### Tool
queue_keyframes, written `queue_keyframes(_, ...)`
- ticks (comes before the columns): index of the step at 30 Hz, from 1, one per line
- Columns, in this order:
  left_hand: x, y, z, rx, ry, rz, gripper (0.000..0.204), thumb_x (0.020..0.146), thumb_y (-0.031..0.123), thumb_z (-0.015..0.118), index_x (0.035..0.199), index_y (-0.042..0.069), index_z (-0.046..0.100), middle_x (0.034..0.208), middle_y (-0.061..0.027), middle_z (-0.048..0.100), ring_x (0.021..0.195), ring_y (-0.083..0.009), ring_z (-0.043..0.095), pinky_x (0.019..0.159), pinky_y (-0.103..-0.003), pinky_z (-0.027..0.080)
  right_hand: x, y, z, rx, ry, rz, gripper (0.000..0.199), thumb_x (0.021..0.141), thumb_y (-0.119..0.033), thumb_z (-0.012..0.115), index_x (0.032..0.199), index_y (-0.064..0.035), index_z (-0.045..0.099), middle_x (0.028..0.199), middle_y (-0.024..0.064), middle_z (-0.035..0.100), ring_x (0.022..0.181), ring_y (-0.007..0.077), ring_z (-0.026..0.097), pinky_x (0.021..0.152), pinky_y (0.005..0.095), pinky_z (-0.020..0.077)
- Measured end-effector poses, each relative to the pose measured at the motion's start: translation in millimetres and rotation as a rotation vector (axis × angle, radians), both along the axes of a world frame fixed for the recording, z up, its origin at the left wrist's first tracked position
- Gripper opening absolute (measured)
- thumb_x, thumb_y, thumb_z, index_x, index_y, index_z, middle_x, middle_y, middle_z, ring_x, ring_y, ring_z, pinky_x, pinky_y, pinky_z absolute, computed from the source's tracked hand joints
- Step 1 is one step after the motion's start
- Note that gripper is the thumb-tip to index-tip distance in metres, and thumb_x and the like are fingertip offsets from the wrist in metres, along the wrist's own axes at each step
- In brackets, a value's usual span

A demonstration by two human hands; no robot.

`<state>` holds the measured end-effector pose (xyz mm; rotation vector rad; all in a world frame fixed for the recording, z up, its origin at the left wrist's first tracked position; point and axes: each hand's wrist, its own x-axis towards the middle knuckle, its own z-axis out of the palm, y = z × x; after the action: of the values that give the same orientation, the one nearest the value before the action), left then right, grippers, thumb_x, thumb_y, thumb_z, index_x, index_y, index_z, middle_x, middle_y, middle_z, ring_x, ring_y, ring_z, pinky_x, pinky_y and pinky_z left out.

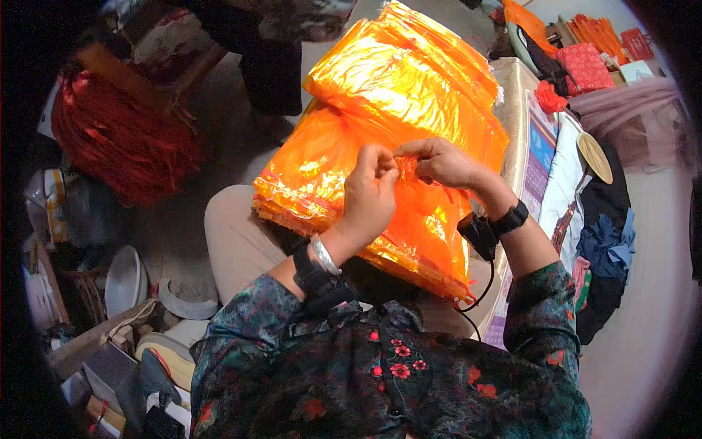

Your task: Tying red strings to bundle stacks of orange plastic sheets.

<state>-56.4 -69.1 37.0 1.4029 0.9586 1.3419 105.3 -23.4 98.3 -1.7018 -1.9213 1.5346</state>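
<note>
A thick stack of shiny orange plastic sheets (409, 73) spreads over my lap, with crinkled, layered edges. My left hand (371, 189) is above the middle of the stack, its thumb and fingers pinched together. Close to it on the right, my right hand (444, 162) is also pinched, its index finger pointing toward the left fingertips. Orange film bunches up just under the right fingers. Whatever lies between the fingertips is too small to make out. A silver bangle (325, 254) and a black band are on my left wrist, another black band (510, 218) on my right.
A large bundle of red strips (121, 139) hangs at the left. Below it are a white basin (126, 282) and boxes. Along the right lie printed paper (540, 139), a round woven fan (594, 157), dark clothes (610, 271) and a red patterned package (585, 68). A black cable (488, 285) runs beside my right forearm.
</note>
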Motion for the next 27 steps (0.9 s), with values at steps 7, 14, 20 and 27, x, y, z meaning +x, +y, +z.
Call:
queue_keyframes(7, 14.5, -43.0, -3.7, 0.074, 0.509, -0.022, 0.036, 0.071, 0.016, 0.069, 0.097, 0.003, 0.047, 0.091, -0.0173, 0.050, 0.088, -0.0374, 0.051, 0.074, -0.043, 0.042, 5.9, -4.4, 3.7, -0.134, 0.187, -0.250, 0.032, 0.070, 0.004, 0.045, 0.094, -0.0069, 0.063, 0.057, 0.0009, 0.049, 0.043, 0.0076, 0.040, 0.036, 0.0219, 0.0267)
queue_keyframes(14, 27.0, -20.2, -23.4, 0.005, 0.553, 0.012, 0.024, 0.066, 0.013, 0.071, 0.078, 0.002, 0.052, 0.082, -0.0164, 0.052, 0.079, -0.0356, 0.052, 0.070, -0.045, 0.040, 13.4, -2.5, 6.8, -0.067, 0.205, -0.337, 0.029, 0.072, 0.002, 0.041, 0.090, -0.0056, 0.062, 0.054, -0.0001, 0.047, 0.042, 0.0049, 0.037, 0.036, 0.0206, 0.0235)
queue_keyframes(20, 12.8, -2.9, -34.8, 0.109, 0.551, 0.024, 0.019, 0.064, 0.009, 0.069, 0.062, 0.002, 0.051, 0.072, -0.0147, 0.051, 0.067, -0.0326, 0.050, 0.059, -0.043, 0.036, 39.0, 19.1, 1.7, 0.087, -0.078, -0.080, 0.016, 0.066, -0.003, 0.052, 0.077, -0.0048, 0.063, 0.057, 0.0049, 0.055, 0.044, 0.0130, 0.046, 0.040, 0.0298, 0.0367)
queue_keyframes(27, 3.5, 32.0, -37.2, 0.260, 0.622, -0.027, 0.018, 0.067, 0.012, 0.065, 0.061, 0.003, 0.052, 0.066, -0.0125, 0.052, 0.068, -0.0323, 0.051, 0.059, -0.043, 0.035, 48.4, 31.3, 5.7, 0.077, -0.237, 0.090, 0.010, 0.065, -0.007, 0.055, 0.071, -0.0043, 0.063, 0.055, 0.0050, 0.054, 0.049, 0.0142, 0.049, 0.045, 0.0314, 0.0394)
